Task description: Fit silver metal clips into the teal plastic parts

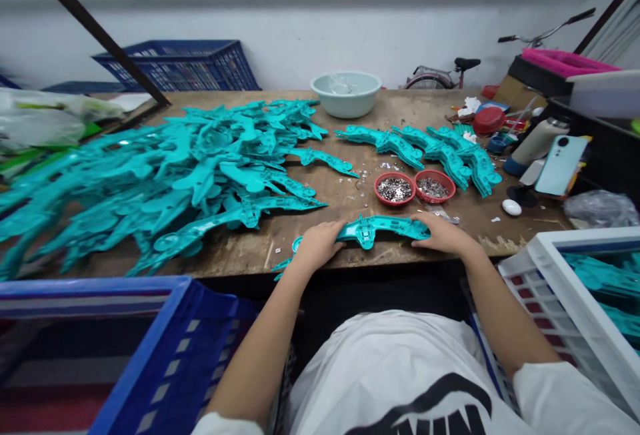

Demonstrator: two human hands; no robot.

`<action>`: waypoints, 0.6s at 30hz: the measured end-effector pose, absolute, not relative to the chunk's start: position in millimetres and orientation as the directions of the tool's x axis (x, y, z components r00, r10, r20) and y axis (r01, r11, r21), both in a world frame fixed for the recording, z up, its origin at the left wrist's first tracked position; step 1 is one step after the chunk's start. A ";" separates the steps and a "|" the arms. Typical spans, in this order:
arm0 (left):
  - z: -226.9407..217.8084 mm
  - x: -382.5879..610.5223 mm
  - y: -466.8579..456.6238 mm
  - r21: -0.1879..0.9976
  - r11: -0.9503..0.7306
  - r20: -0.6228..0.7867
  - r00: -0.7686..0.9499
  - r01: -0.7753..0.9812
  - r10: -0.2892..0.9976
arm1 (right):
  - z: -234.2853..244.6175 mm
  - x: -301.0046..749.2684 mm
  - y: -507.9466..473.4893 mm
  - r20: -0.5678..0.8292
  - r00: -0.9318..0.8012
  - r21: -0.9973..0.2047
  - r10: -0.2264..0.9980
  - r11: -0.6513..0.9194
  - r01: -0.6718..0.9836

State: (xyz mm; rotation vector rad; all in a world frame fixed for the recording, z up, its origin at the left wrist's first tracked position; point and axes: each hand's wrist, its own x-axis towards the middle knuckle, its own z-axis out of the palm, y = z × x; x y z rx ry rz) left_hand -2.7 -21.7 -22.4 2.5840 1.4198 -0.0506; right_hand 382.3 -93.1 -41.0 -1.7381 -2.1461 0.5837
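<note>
Teal plastic part lies lengthwise along the near edge of the table in the head view, right in front of you. Your left hand grips it left of the middle, fingers over the far side, thumb on the near side; its left end shows past your wrist. Your right hand pinches the right end, fingers far side, thumb near side. Neither hand is spread wide; the middle of the part is bare between them.

Just beyond the part, two red baskets sit side by side, both with small shiny metal pieces inside. Large heap of teal parts covers the table's left side. Smaller group of teal parts lies behind and right of the baskets. Pale basin stands at the back. Blue crate is at your left, white crate with more teal pieces at your right.
</note>
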 end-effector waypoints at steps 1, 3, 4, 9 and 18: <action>-20.4 -2.0 -19.1 0.156 -0.532 -0.124 0.551 0.832 0.825 | -39.9 381.8 -95.6 -0.008 -0.206 -0.497 0.978 0.175 0.850; -15.7 0.4 -13.8 0.158 -0.549 -0.124 0.568 0.821 0.814 | -38.6 381.0 -100.0 -0.003 -0.197 -0.490 0.980 0.170 0.855; -13.5 2.0 -11.5 0.156 -0.556 -0.123 0.574 0.817 0.809 | -38.1 380.4 -101.0 -0.003 -0.194 -0.486 0.981 0.168 0.858; -11.3 11.0 -8.2 0.131 -0.580 -0.126 0.594 0.804 0.794 | -23.8 369.2 -82.0 0.037 -0.215 -0.475 0.976 0.206 0.856; -20.6 14.7 -16.0 0.103 -0.569 -0.133 0.578 0.816 0.805 | 2.5 326.6 44.3 0.113 -0.175 -0.357 0.978 0.204 0.912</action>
